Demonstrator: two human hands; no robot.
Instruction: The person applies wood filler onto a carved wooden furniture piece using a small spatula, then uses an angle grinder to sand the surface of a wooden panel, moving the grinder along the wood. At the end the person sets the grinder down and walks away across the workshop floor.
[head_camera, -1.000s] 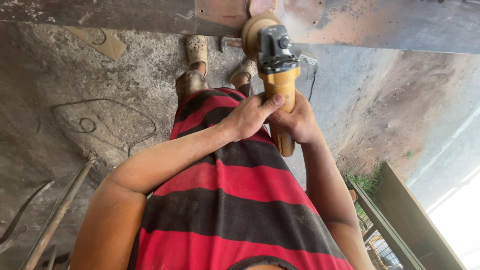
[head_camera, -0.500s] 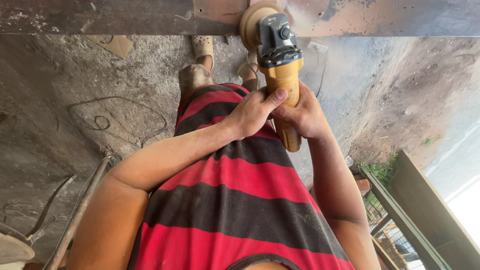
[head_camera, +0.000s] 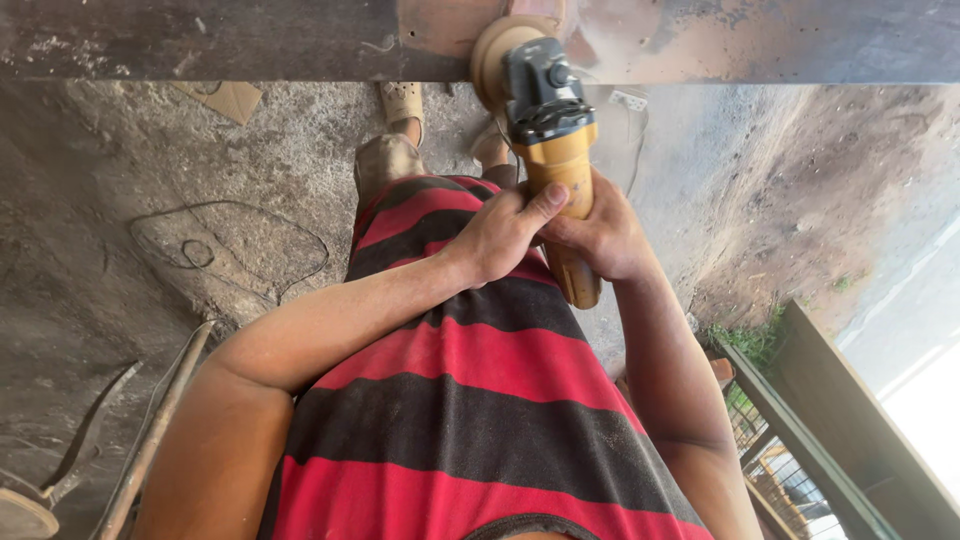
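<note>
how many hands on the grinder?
2. Left hand wraps the yellow grinder body from the left side; right hand grips it from the right, just beside the left. Fingers underneath are hidden.

Angle grinder (head_camera: 553, 130): matt yellow plastic body, dull grey metal head. Steel beam (head_camera: 250, 40) looks rough, rust-stained. Striped shirt (head_camera: 480, 400) is soft cloth. Concrete floor (head_camera: 150, 200) is coarse.

floor: rough grey concrete floor (head_camera: 120, 180), stained | on it: loose wire loop (head_camera: 215, 250), flat cardboard scrap (head_camera: 225, 97), thin metal rod (head_camera: 155, 440) lower left | right: bare dirt slope (head_camera: 790, 190), patch of grass (head_camera: 745, 340), metal railing (head_camera: 800, 450) | light: strong daylight, far right
</note>
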